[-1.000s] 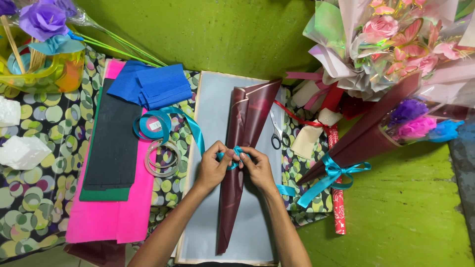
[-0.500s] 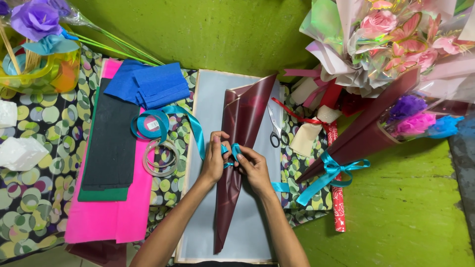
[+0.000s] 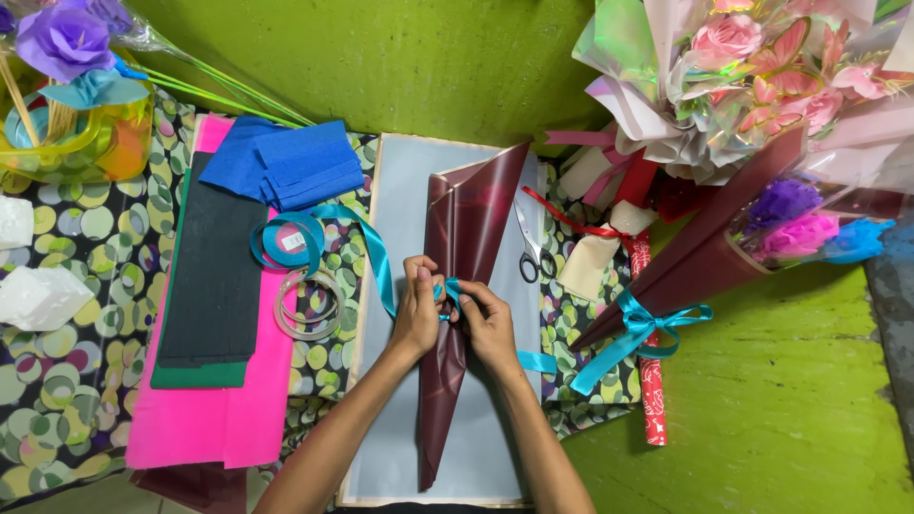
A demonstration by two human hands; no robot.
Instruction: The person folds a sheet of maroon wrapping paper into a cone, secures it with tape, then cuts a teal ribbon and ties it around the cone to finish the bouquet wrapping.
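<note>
Head view: both hands, left [image 3: 417,319] and right [image 3: 487,322], now closer together on the cone [image 3: 455,314] than a moment ago, pinching the ribbon [image 3: 449,290] into a knot between them.

Left hand [image 3: 417,319]: bare, no glove, ring or watch in view.
Right hand [image 3: 487,324]: bare, likewise unadorned.
Forearms: both uncovered up to the near edge of view, no sleeves showing.
Fingers [image 3: 423,281]: short, plain nails.
</note>
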